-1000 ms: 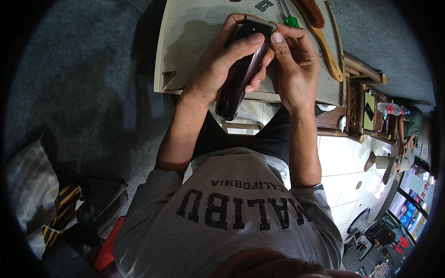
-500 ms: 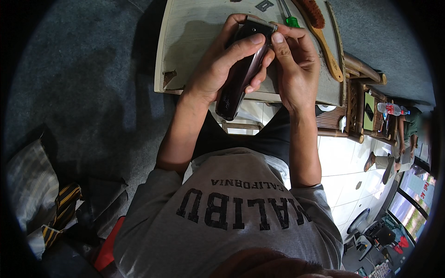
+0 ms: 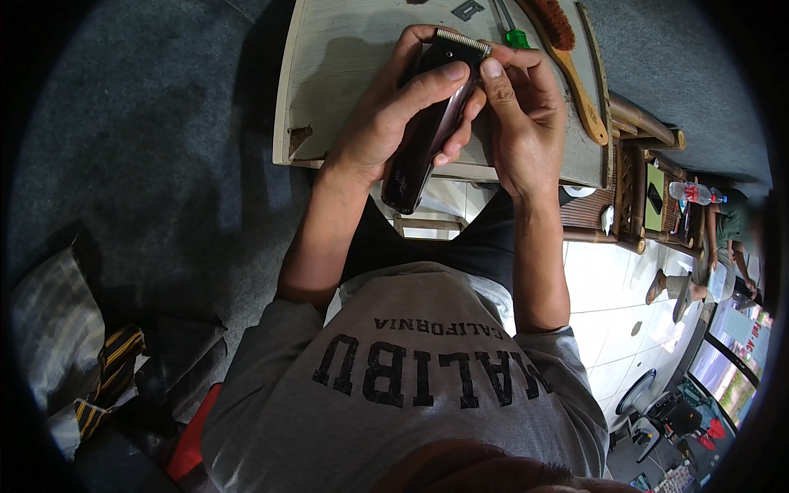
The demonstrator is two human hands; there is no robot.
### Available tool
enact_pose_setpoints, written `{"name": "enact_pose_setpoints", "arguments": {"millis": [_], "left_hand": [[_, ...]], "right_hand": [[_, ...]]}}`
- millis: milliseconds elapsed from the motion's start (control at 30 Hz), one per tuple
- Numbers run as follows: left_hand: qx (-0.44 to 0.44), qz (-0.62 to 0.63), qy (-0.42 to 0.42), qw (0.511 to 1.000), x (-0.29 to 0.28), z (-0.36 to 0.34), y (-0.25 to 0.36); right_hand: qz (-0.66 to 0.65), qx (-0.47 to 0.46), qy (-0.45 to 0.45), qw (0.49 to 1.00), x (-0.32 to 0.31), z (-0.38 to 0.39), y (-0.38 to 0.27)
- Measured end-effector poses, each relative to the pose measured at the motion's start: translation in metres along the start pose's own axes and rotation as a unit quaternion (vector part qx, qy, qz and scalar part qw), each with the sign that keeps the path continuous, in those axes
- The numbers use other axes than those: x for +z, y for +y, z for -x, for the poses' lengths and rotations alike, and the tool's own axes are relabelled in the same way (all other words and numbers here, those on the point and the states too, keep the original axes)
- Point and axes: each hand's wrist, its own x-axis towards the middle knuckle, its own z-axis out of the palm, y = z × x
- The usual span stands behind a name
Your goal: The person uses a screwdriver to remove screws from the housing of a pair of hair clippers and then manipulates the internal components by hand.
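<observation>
A dark maroon hair clipper (image 3: 428, 131) is tilted over the near side of a small pale table (image 3: 329, 74), its toothed metal blade at the far end. My left hand (image 3: 382, 115) wraps round the clipper's body, the thumb lying along its front just below the blade. At the blade's right corner, my right hand (image 3: 526, 115) pinches with thumb and forefinger against the clipper head. Whether a small part sits between those fingertips is hidden.
Beyond my right hand lie a green-handled screwdriver (image 3: 516, 38), a wooden-handled brush (image 3: 579, 90) and a small flat metal piece (image 3: 468, 10). Bamboo furniture (image 3: 629, 181) holding a plastic bottle (image 3: 694, 193) stands at right. Another person (image 3: 727, 230) is farther right.
The clipper tilts very slightly, so its blade catches more light. Both hands stay almost in place. At the far right, the other person's arm and the pale thing by it have shifted.
</observation>
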Motion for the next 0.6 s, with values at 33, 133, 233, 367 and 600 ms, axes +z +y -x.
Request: {"name": "enact_pose_setpoints", "arguments": {"millis": [33,133,233,367,600], "left_hand": [[0.000,0.001,0.000,1.000,0.0000,0.0001,0.0001],[0.000,0.003,-0.001,1.000,0.0002,0.0001,0.0003],[0.002,0.001,-0.001,1.000,0.0004,0.0001,0.0004],[0.009,-0.015,0.013,1.000,0.0036,0.0002,0.0009],[0.061,-0.096,0.036,0.993,0.0096,-0.0021,-0.0046]], "right_hand": [[0.002,0.000,0.003,1.000,0.0004,0.0000,-0.0002],[0.004,0.000,0.007,1.000,0.0015,0.0002,-0.0008],[-0.001,-0.003,-0.002,1.000,0.0010,0.0003,-0.0011],[-0.010,0.001,-0.003,1.000,0.0010,0.0005,-0.0008],[0.023,-0.003,0.009,1.000,-0.0002,-0.0001,0.0006]]}}
